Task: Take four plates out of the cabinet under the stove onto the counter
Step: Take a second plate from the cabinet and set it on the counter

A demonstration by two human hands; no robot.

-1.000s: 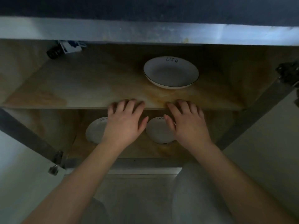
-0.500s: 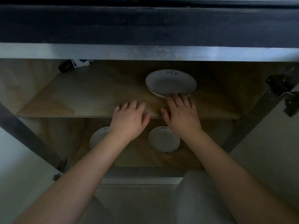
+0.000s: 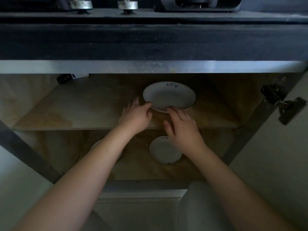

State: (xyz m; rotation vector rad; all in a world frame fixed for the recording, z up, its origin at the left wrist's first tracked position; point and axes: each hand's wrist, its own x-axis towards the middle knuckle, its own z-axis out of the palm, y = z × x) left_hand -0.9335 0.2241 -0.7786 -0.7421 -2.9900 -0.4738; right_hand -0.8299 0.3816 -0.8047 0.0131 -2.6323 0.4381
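A white plate [image 3: 169, 95] marked "Life" lies on the upper shelf [image 3: 75, 110] of the open cabinet; a second rim seems to show under its near edge. My left hand [image 3: 135, 116] touches the plate's near-left rim with the thumb, fingers spread beside it. My right hand [image 3: 182, 129] rests its fingertips on the near rim. On the lower shelf stands a smaller white plate [image 3: 164, 151], and another plate [image 3: 96, 145] is mostly hidden behind my left forearm.
The dark counter front [image 3: 150, 40] runs above the cabinet, with stove feet [image 3: 81, 5] on top. A small dark object [image 3: 64, 78] lies at the shelf's back left. A door hinge [image 3: 283, 105] sticks out at right. Both doors stand open.
Both hands have moved from the shelf's front edge deeper in, to the near rim of the upper plate. The view has tilted up, and the counter and stove now show.
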